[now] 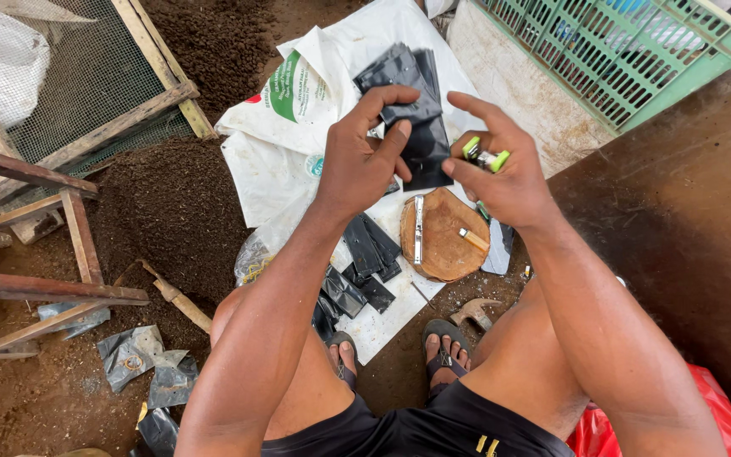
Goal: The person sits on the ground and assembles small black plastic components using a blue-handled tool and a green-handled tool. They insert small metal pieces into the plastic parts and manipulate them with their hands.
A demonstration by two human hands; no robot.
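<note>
Black plastic pouches (408, 110) are held up in both hands above the white sack (298, 144) on the ground.

The stack's long axis runs away from the person, slightly tilted to the right. The left hand (361, 156) fingers (382, 101) are closed on its left edge, thumb on top. The right hand (501, 165) pinches the right edge with the index finger and thumb and also grips a green lighter (486, 155). Just below lie a round wooden block (443, 241) and loose pouches. The green crate (628, 51), dark board (687, 211) and wooden frame (35, 220) stand well apart, so there is room around.
</note>
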